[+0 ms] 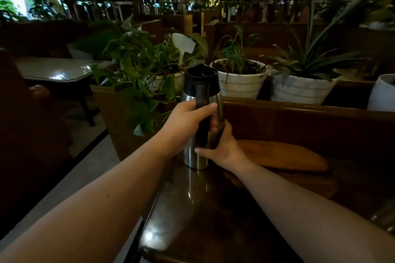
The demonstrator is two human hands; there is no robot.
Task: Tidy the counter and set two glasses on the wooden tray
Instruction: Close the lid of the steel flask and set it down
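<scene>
A steel thermos jug point(193, 156) with a black lid and black handle stands upright near the far left corner of the dark counter point(213, 209). My left hand point(188, 123) is wrapped around its handle. My right hand point(222, 145) presses against the jug's lower right side, thumb across the front. Just right of the jug, a long wooden tray point(284, 156) lies on the counter with nothing on it. No glass shows clearly; a blurred shiny object point(384, 218) sits at the right edge.
A wooden partition point(299, 121) rises behind the counter, with potted plants in white pots point(241, 83) point(299, 92) on top. A leafy plant point(136, 74) hangs over the counter's left end. A pale table point(57, 69) stands further left, with floor below.
</scene>
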